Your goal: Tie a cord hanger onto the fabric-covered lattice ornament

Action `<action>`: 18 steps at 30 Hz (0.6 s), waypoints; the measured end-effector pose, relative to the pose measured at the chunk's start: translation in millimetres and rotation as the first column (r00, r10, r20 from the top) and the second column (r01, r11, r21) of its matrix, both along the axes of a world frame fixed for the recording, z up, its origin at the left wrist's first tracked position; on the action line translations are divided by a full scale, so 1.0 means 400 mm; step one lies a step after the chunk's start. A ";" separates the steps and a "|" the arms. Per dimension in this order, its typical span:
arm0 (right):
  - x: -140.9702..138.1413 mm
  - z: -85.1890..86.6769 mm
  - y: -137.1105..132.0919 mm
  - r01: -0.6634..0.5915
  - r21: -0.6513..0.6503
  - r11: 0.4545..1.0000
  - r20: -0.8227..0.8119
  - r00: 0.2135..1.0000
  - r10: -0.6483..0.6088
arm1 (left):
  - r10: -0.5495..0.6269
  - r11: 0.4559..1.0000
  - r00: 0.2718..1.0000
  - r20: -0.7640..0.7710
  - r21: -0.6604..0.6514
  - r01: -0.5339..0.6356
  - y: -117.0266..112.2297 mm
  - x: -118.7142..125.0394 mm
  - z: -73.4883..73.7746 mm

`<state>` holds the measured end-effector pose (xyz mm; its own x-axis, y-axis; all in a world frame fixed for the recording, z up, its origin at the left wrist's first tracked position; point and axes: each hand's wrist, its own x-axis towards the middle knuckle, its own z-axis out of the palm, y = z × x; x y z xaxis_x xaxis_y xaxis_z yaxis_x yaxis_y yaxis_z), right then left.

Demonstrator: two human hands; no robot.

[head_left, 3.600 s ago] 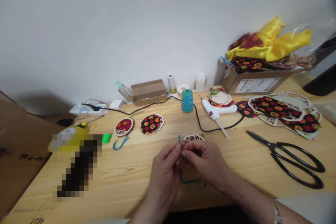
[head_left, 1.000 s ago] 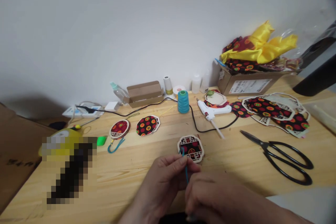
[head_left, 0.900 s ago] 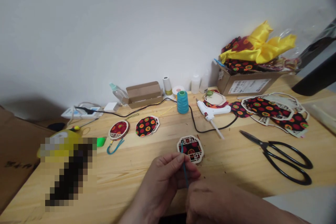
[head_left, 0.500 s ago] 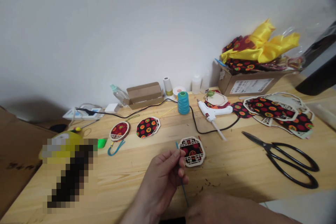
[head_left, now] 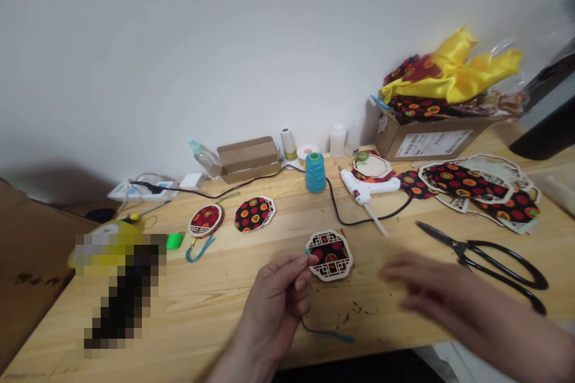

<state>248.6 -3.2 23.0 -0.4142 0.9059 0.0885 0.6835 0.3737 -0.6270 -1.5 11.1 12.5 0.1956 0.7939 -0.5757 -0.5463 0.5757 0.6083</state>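
Note:
My left hand (head_left: 281, 290) pinches a thin teal cord (head_left: 330, 333) between thumb and fingers. The cord's loose end trails over the wood below the hand. Just beyond the fingertips lies an ornament with a pale fretwork frame over patterned dark red fabric (head_left: 331, 256); whether the fingers also touch its left edge is hard to tell. My right hand (head_left: 442, 287), blurred by motion, hovers over the table with fingers stretched out and nothing visible in them. Closest to it are black-handled scissors (head_left: 456, 247), whose lower handle it partly covers.
A white glue gun (head_left: 368, 187) with a black cable lies behind, beside a teal thread cone (head_left: 315, 172). At the back right stands a cardboard box (head_left: 404, 139) of fabric. Finished-looking round pieces (head_left: 254, 214) lie left; a yellow object (head_left: 108, 242) is partly pixelated.
My right hand has let go of the cord near the table's front edge and swung right toward the scissors. The cord, formerly taut, now hangs slack. My left hand stays nearly in place.

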 end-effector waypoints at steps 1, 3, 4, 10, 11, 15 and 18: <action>0.058 -0.022 0.000 0.129 0.046 0.991 0.063 0.989 -0.132 | 0.006 1.000 1.000 -0.004 -0.002 -0.006 0.000 0.000 -0.001; 0.164 -0.074 -0.002 0.342 0.152 0.927 0.171 0.915 -0.365 | 0.019 1.000 1.000 -0.021 -0.009 -0.019 -0.001 0.001 -0.002; 0.205 -0.100 -0.005 0.391 0.193 0.900 0.208 0.880 -0.427 | 0.024 1.000 0.999 -0.030 -0.014 -0.024 -0.002 0.002 -0.003; 0.262 -0.175 -0.023 0.423 0.194 0.885 0.464 0.756 -0.462 | 0.017 0.999 0.999 -0.030 -0.026 -0.018 -0.002 0.009 -0.011; 0.257 -0.173 -0.023 0.425 0.196 0.884 0.504 0.730 -0.462 | 0.018 1.000 0.999 -0.028 -0.023 -0.019 -0.002 0.009 -0.012; 0.266 -0.166 -0.017 0.433 0.181 0.883 0.577 0.680 -0.452 | 0.024 1.000 0.999 -0.031 -0.012 -0.024 -0.007 0.007 -0.019; 0.291 -0.161 -0.024 0.451 0.190 0.872 0.518 0.708 -0.480 | 0.025 1.000 0.999 -0.040 -0.005 -0.025 -0.009 0.005 -0.024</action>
<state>365.2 -12.7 -41.6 0.0674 0.9972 0.0316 0.9932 -0.0640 -0.0972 0.5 7.3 2.8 0.1527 0.7951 -0.5869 -0.5362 0.5655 0.6267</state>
